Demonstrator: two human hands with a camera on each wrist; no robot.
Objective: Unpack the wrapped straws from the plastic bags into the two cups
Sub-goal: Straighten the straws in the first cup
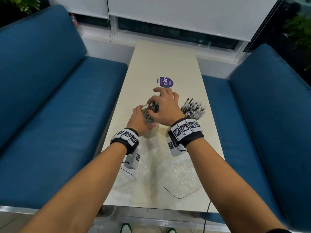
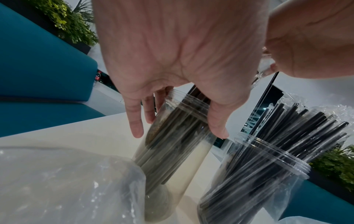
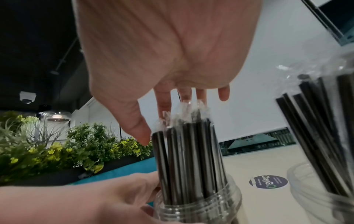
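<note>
Holding the clear plastic jar (image 2: pixel 178 151), the left hand (image 1: pixel 138 121) has its grip curled round it. The right hand (image 1: pixel 164 106), grip half open, touches black wrapped straws (image 3: pixel 187 151)

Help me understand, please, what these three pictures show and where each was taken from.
There is no machine here: a person works with two bare hands, wearing a camera on the head and one on each wrist. The wide picture looks down from the head; the other two look along each hand from the wrists. On the pale table stand two clear jars of black straws in clear wrappers. The left hand grips the left jar by its neck, while the right hand reaches over it, fingertips touching the tops of its straws. The second jar stands just to the right, untouched. Crumpled clear plastic bags lie nearer the person, and a round purple sticker is farther off.
</note>
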